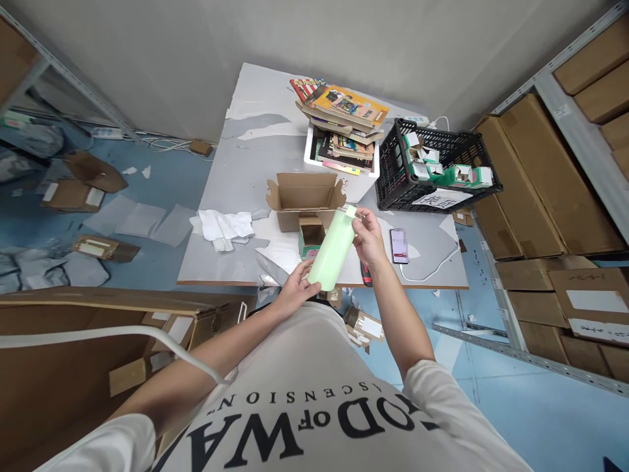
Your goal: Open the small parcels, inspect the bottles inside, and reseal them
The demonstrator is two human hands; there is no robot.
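A pale green bottle (333, 252) is held tilted over the table's front edge, its cap end pointing up and to the right. My left hand (297, 288) grips its base with the fingers around the lower side. Up at the cap end, my right hand (367, 235) has its fingers closed on the bottle's neck. Just behind the bottle stands a small open green-and-brown box (310, 235). An open cardboard carton (305, 196) sits behind that box, its flaps up. A red and black tool (366, 274) lies partly hidden beside my right wrist.
White crumpled paper (225, 227) lies on the table's left. A white bin (361, 187) of books and a black crate (417, 196) of small boxes stand at the back. A phone (398, 246) with a cable lies right. Shelving with cartons (590, 295) flanks the right side.
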